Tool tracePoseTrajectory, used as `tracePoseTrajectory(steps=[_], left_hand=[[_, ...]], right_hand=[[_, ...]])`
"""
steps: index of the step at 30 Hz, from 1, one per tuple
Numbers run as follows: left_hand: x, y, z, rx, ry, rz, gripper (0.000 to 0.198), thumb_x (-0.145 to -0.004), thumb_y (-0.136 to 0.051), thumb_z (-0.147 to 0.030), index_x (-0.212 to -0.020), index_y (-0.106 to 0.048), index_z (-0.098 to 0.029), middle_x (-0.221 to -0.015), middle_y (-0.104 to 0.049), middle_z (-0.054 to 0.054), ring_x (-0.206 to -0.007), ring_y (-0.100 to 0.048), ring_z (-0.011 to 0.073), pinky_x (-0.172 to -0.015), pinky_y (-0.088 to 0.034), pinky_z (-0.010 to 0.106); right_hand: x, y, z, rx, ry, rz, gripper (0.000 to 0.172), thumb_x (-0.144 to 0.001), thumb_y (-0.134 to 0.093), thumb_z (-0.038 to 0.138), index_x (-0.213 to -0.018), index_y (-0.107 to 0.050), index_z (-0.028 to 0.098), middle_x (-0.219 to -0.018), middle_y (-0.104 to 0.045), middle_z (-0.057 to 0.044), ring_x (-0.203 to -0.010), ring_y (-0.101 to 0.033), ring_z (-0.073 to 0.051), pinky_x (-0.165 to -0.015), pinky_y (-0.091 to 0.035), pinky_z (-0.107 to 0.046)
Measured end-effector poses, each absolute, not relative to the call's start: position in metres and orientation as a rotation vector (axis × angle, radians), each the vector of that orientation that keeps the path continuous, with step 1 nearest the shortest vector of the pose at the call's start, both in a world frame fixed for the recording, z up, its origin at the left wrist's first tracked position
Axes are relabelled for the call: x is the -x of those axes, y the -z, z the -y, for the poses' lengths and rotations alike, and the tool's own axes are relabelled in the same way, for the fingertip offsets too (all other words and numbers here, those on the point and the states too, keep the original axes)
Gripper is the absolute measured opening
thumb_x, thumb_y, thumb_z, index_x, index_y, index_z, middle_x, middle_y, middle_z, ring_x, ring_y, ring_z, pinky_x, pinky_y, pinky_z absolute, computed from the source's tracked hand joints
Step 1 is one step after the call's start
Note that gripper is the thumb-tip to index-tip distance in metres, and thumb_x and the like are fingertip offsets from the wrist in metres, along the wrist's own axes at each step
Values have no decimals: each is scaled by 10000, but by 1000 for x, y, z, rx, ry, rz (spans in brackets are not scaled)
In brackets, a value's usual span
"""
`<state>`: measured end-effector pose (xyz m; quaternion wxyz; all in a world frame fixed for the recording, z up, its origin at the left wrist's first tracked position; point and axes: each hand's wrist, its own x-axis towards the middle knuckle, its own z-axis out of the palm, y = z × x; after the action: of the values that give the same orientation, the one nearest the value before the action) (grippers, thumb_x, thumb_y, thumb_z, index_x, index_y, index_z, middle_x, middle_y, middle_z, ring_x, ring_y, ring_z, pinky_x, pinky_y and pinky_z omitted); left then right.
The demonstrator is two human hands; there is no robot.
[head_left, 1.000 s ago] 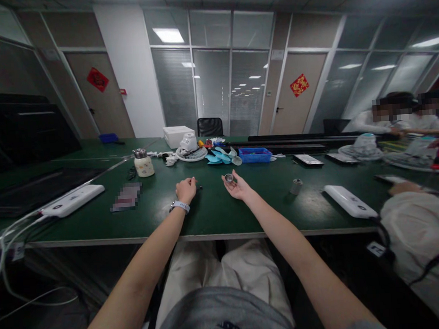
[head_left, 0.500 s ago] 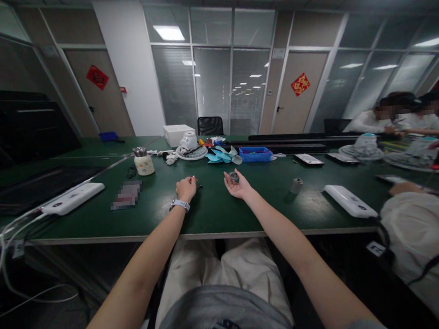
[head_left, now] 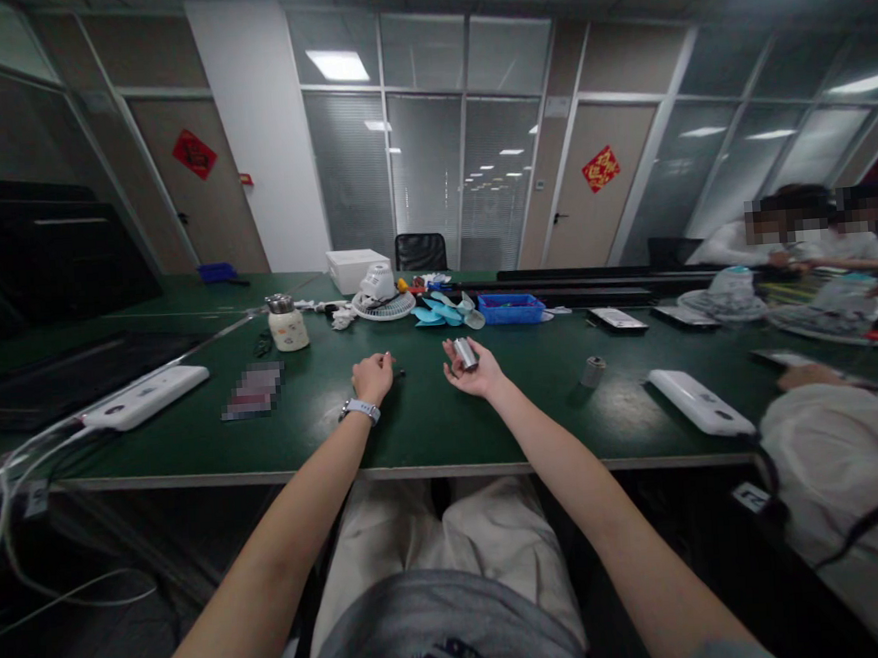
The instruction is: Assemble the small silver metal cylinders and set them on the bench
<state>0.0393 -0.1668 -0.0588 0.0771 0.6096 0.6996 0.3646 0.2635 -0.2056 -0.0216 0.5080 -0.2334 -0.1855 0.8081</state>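
Note:
My right hand (head_left: 475,369) is turned palm up above the green table (head_left: 431,435), its fingers curled around a silver metal cylinder (head_left: 466,353). The cylinder lies tilted across the fingers, its smooth side showing; it looks like a small motor casing. To the left, my left hand (head_left: 373,379) is closed near the table top, with a watch at the wrist. A small dark tip (head_left: 401,373) pokes out beside it; most of that thing is hidden. A similar metal cylinder (head_left: 594,370) stands upright on the table, right of my right hand.
Beyond my hands lie a white fan part (head_left: 377,291), blue fan blades (head_left: 439,311) and a blue tray (head_left: 513,309). A patterned bottle (head_left: 288,325) stands at left. White power banks (head_left: 696,401) lie on both sides. Other people sit at right.
The cylinder in my right hand has turned from end-on to showing its shiny side, and the fingers have shifted around it. My left hand has stayed almost still.

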Motion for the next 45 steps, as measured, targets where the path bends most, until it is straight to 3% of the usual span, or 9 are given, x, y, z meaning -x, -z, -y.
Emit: tracePoseTrajectory(steps=[5,10,19,24,31,35,39,42,45], left_hand=[[-39,59,167,-1824,-1092,-2099,418,-932,-382,-454,-992,-740,-247,-1006,-728,86,-975,-611,267,-809,-443,343],[-40,58,168,-1820,-1097,-2097,407,-922,-395,-447,-987,-743,-245,-995,-730,86,-964,-609,271,-798,-443,346],[-39,58,169,-1816,-1080,-2091,417,-922,-389,-455,-1003,-741,-246,-1003,-730,88,-980,-611,267,-819,-443,343],[-39,58,168,-1824,-1091,-2094,412,-921,-388,-447,-987,-743,-249,-994,-731,81,-972,-614,271,-815,-446,349],[-40,59,167,-1836,-1076,-2111,423,-928,-379,-453,-1003,-740,-245,-1006,-727,96,-980,-611,277,-807,-446,353],[-40,59,168,-1836,-1070,-2103,418,-928,-379,-451,-999,-739,-250,-1022,-723,93,-983,-608,278,-809,-445,356],[-40,59,167,-1826,-1068,-2105,414,-927,-382,-452,-998,-738,-255,-1021,-724,88,-989,-608,270,-821,-442,349],[-40,59,167,-1832,-1076,-2099,413,-924,-382,-452,-989,-739,-256,-1015,-726,81,-978,-612,267,-814,-443,345],[-39,59,167,-1830,-1076,-2098,409,-921,-386,-453,-987,-740,-258,-1015,-727,75,-977,-615,264,-812,-445,340]], right_hand=[[-263,22,204,587,-1998,522,259,-912,-531,397,-1022,-634,187,-792,-681,-14,-438,-457,-56,-509,-421,-212],[-260,24,201,665,-1955,615,195,-897,-561,307,-1022,-660,195,-631,-571,26,-439,-441,-59,-500,-410,-200],[-256,17,209,839,-1779,626,293,-869,-630,450,-907,-629,160,-747,-651,4,-539,-574,-58,-543,-457,-196],[-258,19,205,783,-1808,536,363,-903,-532,534,-930,-602,178,-762,-673,4,-565,-608,-80,-568,-483,-220],[-262,25,198,691,-1886,416,348,-964,-421,485,-867,-561,182,-679,-615,17,-406,-451,-50,-468,-406,-200],[-260,24,198,691,-1891,437,320,-920,-526,463,-777,-533,177,-582,-528,36,-398,-395,-51,-398,-312,-168],[-257,21,200,668,-1801,505,223,-860,-646,286,-714,-508,188,-566,-508,69,-376,-310,-31,-374,-249,-163],[-255,20,201,709,-1737,507,183,-803,-704,226,-737,-537,187,-660,-584,51,-430,-410,-30,-395,-279,-160],[-254,18,202,686,-1738,494,215,-776,-741,282,-749,-547,192,-707,-622,39,-477,-471,-39,-409,-300,-162]])
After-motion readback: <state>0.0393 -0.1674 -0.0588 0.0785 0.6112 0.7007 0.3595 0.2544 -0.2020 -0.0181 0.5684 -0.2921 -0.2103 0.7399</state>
